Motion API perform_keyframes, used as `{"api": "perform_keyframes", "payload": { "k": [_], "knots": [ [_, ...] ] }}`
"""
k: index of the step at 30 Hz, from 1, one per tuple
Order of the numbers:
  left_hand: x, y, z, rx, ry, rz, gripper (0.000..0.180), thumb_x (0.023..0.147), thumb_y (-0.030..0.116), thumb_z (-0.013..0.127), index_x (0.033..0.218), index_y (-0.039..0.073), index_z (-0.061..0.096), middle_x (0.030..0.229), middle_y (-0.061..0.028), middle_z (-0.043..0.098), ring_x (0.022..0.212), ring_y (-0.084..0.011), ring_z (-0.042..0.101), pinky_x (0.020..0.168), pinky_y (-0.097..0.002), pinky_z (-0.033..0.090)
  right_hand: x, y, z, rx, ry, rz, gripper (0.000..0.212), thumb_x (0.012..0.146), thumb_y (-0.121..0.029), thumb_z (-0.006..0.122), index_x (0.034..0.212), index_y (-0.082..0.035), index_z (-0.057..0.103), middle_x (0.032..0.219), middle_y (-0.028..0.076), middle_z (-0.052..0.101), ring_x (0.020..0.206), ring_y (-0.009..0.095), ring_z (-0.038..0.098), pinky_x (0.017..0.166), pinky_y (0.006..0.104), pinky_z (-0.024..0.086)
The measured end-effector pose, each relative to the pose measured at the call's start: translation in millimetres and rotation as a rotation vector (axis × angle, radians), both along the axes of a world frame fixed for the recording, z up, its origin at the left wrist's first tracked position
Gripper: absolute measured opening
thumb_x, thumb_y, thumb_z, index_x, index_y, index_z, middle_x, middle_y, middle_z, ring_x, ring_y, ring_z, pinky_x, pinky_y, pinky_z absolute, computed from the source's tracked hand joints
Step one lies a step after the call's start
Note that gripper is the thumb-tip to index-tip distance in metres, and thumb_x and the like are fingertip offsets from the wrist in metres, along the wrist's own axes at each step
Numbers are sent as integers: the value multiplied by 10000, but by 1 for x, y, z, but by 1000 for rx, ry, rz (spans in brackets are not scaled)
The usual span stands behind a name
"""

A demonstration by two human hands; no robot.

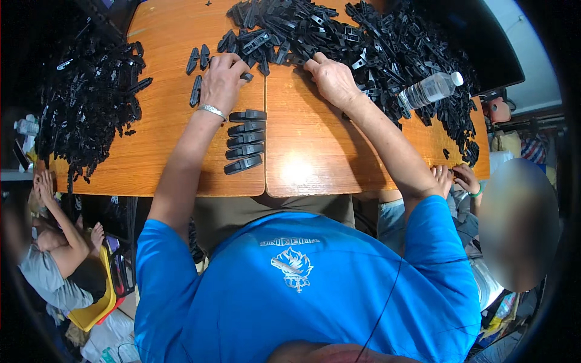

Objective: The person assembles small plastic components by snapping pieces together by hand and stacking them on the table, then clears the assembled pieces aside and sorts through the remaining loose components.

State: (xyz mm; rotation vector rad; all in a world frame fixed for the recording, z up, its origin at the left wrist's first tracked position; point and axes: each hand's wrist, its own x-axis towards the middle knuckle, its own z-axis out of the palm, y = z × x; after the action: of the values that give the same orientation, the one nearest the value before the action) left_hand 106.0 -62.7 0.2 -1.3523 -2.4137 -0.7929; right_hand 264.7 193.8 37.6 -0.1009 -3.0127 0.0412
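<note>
My left hand (223, 81) is over the table with its fingers curled down round a small black plastic part (246, 77), one end of which sticks out beside the fingers. Close to it on the left lie three long black plastic parts (195, 91). Below that hand, several matching black parts (245, 134) form a neat column along the table's seam. At the near edge of a big heap of black plastic parts (315, 30), my right hand (331, 78) has its fingers bent and closed at the tips; whatever they pinch is hidden.
A second heap of black parts (91, 103) covers the table's left end. On the right, a clear plastic bottle (430, 89) lies tilted on the large heap. Another person's hands (455, 178) rest at the wooden table's (327, 151) right corner; someone else sits at lower left.
</note>
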Motion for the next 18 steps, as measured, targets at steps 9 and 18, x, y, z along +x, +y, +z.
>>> {"api": "perform_keyframes", "payload": {
  "k": [9, 18],
  "knots": [
    [32, -14, 10, -81, -183, -57, 221, 895, 64, 813, 1101, 104, 743, 1100, -104, 699, 1115, -347, 664, 948, -467, 573, -5, 3, 1, 76, -71, 30, 222, 968, -78, 604, 1176, -55, 680, 1116, 201, 683, 969, 389, 771, 816, 494, 632],
    [37, -43, 1, 67, -238, 22, 267, 881, 30, 829, 1136, 63, 758, 1100, -120, 717, 1082, -339, 679, 938, -433, 554, 5, 0, -5, -58, 6, 6, 227, 911, -6, 636, 1134, -21, 678, 1137, 227, 668, 1012, 447, 734, 848, 538, 601]
  ]
}}
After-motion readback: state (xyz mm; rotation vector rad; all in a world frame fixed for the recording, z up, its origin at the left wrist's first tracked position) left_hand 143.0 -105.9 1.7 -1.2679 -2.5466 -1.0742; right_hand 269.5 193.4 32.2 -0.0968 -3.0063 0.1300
